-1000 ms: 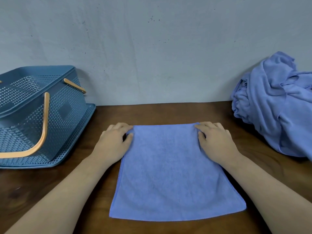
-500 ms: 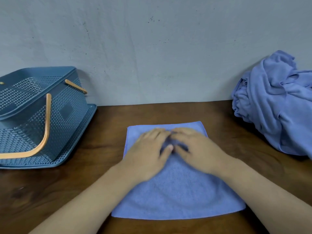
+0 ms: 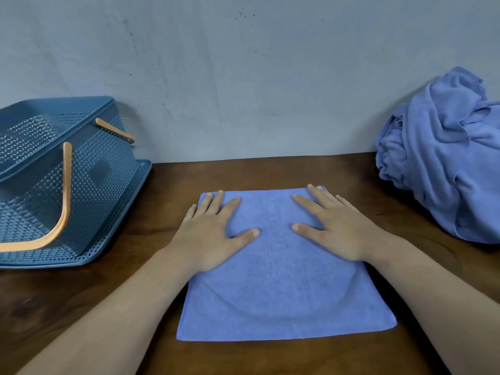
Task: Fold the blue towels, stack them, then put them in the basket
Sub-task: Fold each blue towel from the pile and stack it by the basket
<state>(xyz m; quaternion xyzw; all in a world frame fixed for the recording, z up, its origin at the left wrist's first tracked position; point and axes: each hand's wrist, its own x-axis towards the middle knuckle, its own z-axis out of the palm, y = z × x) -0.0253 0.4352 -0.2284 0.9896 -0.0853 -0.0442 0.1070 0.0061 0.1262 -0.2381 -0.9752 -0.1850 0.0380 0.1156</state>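
Directly beneath both flat hands [image 3: 213, 234] [image 3: 341, 231] lies the towel [image 3: 284, 296].

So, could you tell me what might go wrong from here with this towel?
The left hand and right hand press only the far half of the towel, so the next fold may come out crooked. The basket sits tilted, so a stack could slide when set inside.

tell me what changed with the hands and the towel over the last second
Both hands left the far corners of the folded towel, met at its middle, then spread apart: the left hand and right hand now press flat on its far half. The towel, basket and crumpled towel pile stayed put.
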